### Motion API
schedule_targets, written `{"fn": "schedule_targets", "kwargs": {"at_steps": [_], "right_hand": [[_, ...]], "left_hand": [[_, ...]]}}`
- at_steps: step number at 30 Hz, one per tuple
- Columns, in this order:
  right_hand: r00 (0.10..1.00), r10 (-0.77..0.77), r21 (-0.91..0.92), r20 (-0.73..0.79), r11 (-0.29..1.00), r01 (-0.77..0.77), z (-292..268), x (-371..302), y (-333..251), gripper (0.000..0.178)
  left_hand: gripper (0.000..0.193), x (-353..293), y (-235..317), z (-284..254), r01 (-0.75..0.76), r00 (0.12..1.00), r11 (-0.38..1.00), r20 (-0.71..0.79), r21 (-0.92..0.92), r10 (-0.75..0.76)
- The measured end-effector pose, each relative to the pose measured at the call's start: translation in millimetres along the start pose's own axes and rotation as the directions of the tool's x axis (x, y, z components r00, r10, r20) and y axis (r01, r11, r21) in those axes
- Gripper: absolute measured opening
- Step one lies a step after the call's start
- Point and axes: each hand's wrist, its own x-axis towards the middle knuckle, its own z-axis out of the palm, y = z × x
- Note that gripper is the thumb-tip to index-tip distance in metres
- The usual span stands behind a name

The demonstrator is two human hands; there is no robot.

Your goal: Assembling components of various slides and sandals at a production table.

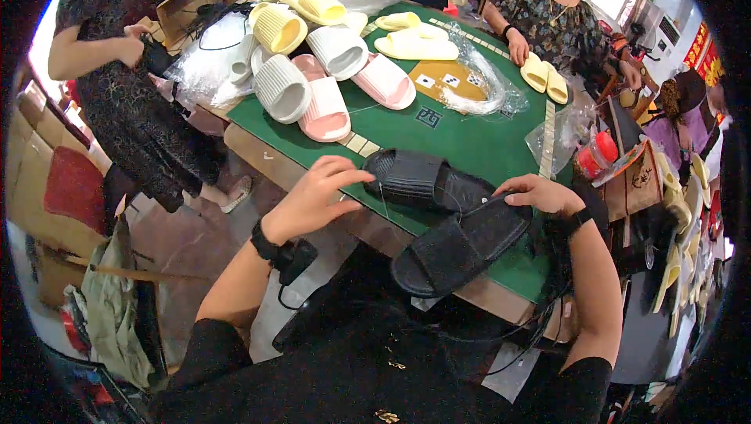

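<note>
A pair of black slide slippers lies at the near edge of the green table (501, 150). My right hand (541, 193) grips the heel end of the nearer slipper (460, 248), thumb on top; its toe juts past the table edge toward me. Behind it, the other slipper (415, 179) rests on the tabletop with its ribbed strap up. At that slipper's toe is my left hand (317, 195), index finger stretched toward it and thumb apart. A thin clear strand (382, 193) hangs by those fingertips and another curves between the slippers; where they are fastened I cannot make out.
Grey, pink and yellow slippers (313, 56) are heaped at the table's far left. A bundle of clear strands (493, 84) lies mid-table. Across from me, a person's hand (519, 47) is near yellow slippers (545, 78). Another person stands at left. A red-lidded jar (598, 152) is at right.
</note>
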Motion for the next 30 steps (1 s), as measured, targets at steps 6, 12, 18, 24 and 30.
{"fn": "schedule_targets", "kwargs": {"at_steps": [6,12,18,24,30], "right_hand": [[0.939,-0.112,-0.324,-0.324,0.946,0.001,3.1,-4.7,37.4,0.025],[0.44,-0.461,-0.619,-0.771,0.705,-0.347,-21.2,12.7,38.4,0.035],[0.792,-0.089,-0.32,-0.605,0.937,-0.14,4.2,14.4,-13.1,0.05],[0.844,-0.169,-0.266,-0.509,0.963,0.032,65.1,12.8,-33.7,0.08],[0.873,-0.171,-0.223,-0.458,0.972,0.073,32.8,19.8,-21.7,0.094]], "left_hand": [[0.068,56.0,-3.2,63.8,-0.168,0.986,0.967,0.03,0.191,0.166],[0.062,98.6,21.7,111.4,0.22,0.974,0.958,-0.095,0.183,-0.206],[0.062,117.0,61.6,132.8,0.177,0.965,0.902,0.109,0.394,-0.237],[0.041,128.1,56.7,112.4,0.041,0.984,0.918,0.146,0.394,-0.107],[0.048,194.7,8.6,99.7,-0.307,0.923,0.952,0.246,0.009,0.295]]}}
